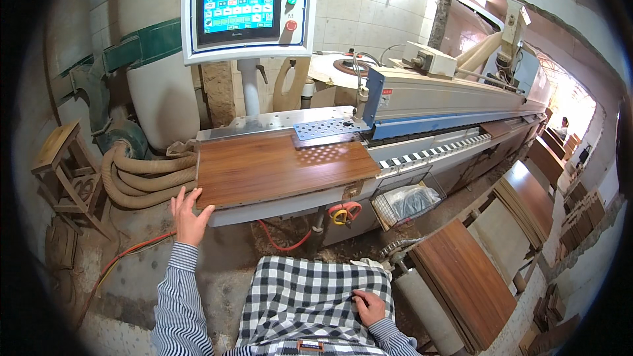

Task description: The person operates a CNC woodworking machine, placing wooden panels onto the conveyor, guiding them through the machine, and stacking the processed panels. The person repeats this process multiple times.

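Observation:
A brown wood-grain panel (283, 170) lies flat on the metal bed of a long edge-banding machine (435, 107). At the panel's near left corner is my left hand (190, 217), its fingers stretched apart and touching the edge without gripping it. A blue perforated plate (328, 129) reaches over the panel's far right part. My right hand (370, 306) rests low against my black-and-white checked apron (310, 296). Its fingers are curled in, and nothing shows in them.
A control screen (241, 13) with a red button stands behind the bed. Ribbed hoses (142, 188) and a wooden stool (66, 171) are at the left. Below the machine hangs a wire basket (405, 201). Stacked panels (461, 277) lie on rollers at the right.

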Demonstrator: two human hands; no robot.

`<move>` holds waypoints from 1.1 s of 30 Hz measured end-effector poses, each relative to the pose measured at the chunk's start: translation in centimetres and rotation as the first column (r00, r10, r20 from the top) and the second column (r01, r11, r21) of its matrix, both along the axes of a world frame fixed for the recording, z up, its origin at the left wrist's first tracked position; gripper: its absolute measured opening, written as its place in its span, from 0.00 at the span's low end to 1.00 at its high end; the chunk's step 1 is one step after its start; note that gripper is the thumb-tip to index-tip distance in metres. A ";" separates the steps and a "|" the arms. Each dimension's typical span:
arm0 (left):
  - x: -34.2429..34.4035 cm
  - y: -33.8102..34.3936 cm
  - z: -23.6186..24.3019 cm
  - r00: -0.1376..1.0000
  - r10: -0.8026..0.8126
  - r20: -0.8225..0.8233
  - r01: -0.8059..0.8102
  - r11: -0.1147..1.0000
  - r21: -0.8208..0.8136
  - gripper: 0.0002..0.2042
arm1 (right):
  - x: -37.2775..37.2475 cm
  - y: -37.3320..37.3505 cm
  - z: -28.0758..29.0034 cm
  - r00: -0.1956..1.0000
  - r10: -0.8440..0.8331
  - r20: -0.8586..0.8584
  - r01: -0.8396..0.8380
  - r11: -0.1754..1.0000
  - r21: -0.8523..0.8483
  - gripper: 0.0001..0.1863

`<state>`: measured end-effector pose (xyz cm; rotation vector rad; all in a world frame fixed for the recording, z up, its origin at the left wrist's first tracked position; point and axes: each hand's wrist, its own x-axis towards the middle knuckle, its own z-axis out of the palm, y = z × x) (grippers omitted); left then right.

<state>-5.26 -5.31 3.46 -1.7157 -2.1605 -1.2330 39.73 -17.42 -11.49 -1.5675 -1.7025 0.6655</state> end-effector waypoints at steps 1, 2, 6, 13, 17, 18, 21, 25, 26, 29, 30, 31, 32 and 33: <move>0.4 0.3 -0.1 1.000 -0.010 -0.017 0.010 1.000 0.010 0.24 | 0.0 0.0 0.0 1.000 -0.003 -0.018 0.003 1.000 -0.002 0.13; 0.9 0.7 -0.4 0.999 -0.016 -0.029 0.017 0.999 0.033 0.24 | 0.1 0.0 0.0 0.999 -0.007 -0.036 0.006 1.000 -0.007 0.14; 3.1 2.5 -0.8 0.993 -0.099 -0.064 0.101 0.995 0.021 0.26 | 0.4 0.2 0.2 0.941 -0.117 -0.318 0.067 0.984 -0.166 0.14; 5.1 4.5 -3.4 0.917 -0.146 -0.371 0.201 0.973 0.114 0.23 | 8.3 6.3 2.9 0.918 -0.250 0.307 0.108 0.904 0.413 0.14; 5.4 4.9 -4.2 0.924 -0.075 -0.376 0.150 0.973 0.174 0.21 | 12.3 9.7 6.1 0.634 -0.356 0.686 0.137 0.925 0.354 0.26; 5.4 4.8 -4.3 0.927 -0.070 -0.370 0.144 0.974 0.176 0.21 | 13.3 10.7 5.9 0.563 -0.352 0.748 0.111 0.929 0.353 0.28; 5.7 5.1 -4.4 0.928 -0.069 -0.366 0.146 0.972 0.186 0.20 | 16.4 11.9 4.6 0.523 -0.214 0.825 0.108 0.977 0.185 0.26; 5.7 5.3 -4.5 0.926 -0.068 -0.372 0.150 0.969 0.194 0.20 | 17.4 11.4 3.2 0.563 -0.233 0.793 0.122 0.972 0.199 0.25; 5.5 5.1 -4.6 0.926 -0.060 -0.372 0.140 0.971 0.194 0.20 | 16.6 11.2 3.9 0.579 -0.222 0.784 0.120 0.975 0.187 0.25; 5.6 4.8 -4.5 0.930 -0.049 -0.365 0.127 0.973 0.194 0.21 | 15.1 10.3 6.4 0.589 -0.187 0.786 0.094 0.982 0.164 0.23; 5.6 4.8 -4.5 0.931 -0.049 -0.362 0.126 0.974 0.190 0.21 | 15.0 10.0 6.9 0.586 -0.175 0.791 0.081 0.984 0.158 0.23; 5.5 4.7 -4.5 0.932 -0.049 -0.360 0.123 0.975 0.186 0.21 | 15.2 10.0 6.7 0.575 -0.168 0.800 0.059 0.985 0.165 0.22; 5.5 4.8 -4.5 0.933 -0.049 -0.357 0.122 0.975 0.184 0.21 | 15.5 10.2 6.7 0.564 -0.165 0.809 0.038 0.984 0.173 0.22; 5.6 4.9 -4.4 0.933 -0.056 -0.355 0.129 0.974 0.185 0.21 | 15.8 10.3 6.6 0.552 -0.160 0.818 0.017 0.983 0.181 0.21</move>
